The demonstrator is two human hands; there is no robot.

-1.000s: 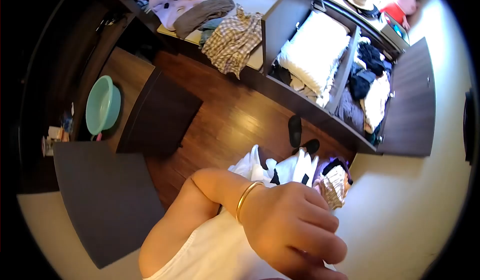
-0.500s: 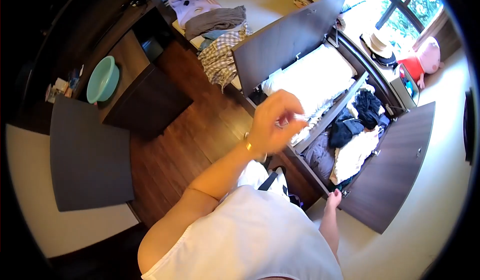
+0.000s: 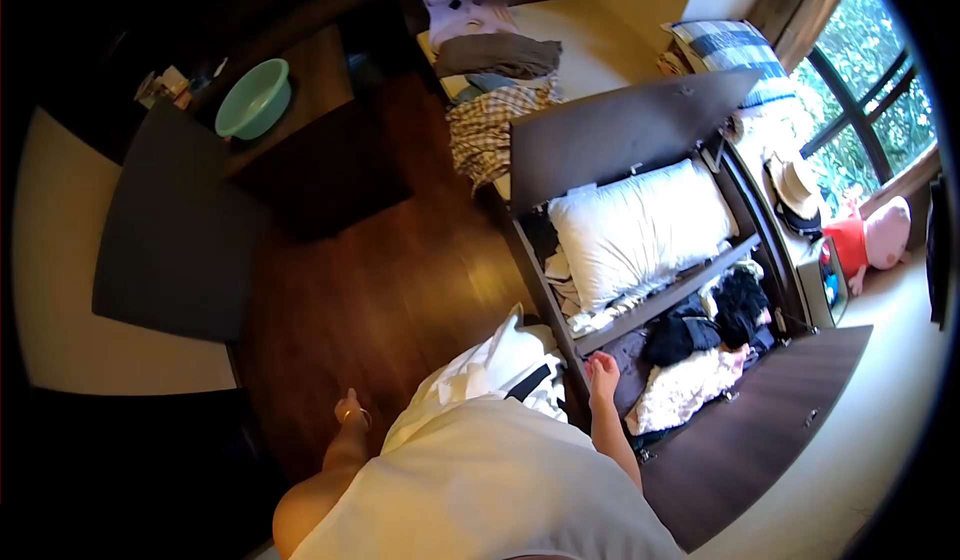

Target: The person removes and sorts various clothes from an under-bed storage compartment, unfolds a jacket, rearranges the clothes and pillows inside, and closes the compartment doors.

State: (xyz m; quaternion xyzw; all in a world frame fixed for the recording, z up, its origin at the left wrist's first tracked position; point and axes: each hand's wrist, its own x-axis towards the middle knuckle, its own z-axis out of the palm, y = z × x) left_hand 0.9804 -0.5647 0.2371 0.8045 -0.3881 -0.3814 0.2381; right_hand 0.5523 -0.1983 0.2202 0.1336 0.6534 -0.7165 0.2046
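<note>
My left hand [image 3: 350, 407], with a bracelet at the wrist, hangs low over the wooden floor, small in view; its fingers look loosely apart with nothing in them. At the near edge of the storage box, my right hand [image 3: 603, 368] hovers with loosely curled fingers, holding nothing I can see. Beside it, the right compartment holds a cream fluffy garment [image 3: 685, 390], black clothes [image 3: 735, 305] and a dark grey cloth [image 3: 622, 385]. A white pillow [image 3: 645, 232] lies in the other compartment over more folded clothes.
One lid [image 3: 630, 135] stands raised; the other lid [image 3: 750, 440] is swung open to the right. A checked cloth [image 3: 500, 130] hangs beside the box. A turquoise basin [image 3: 255, 100] sits on a cabinet. A straw hat [image 3: 795, 185] and pink plush toy [image 3: 885, 235] are by the window.
My left hand has dropped from in front of the box to low at my left side. My right hand has moved left, from the open lid's corner to the compartment's near edge. The view has shifted.
</note>
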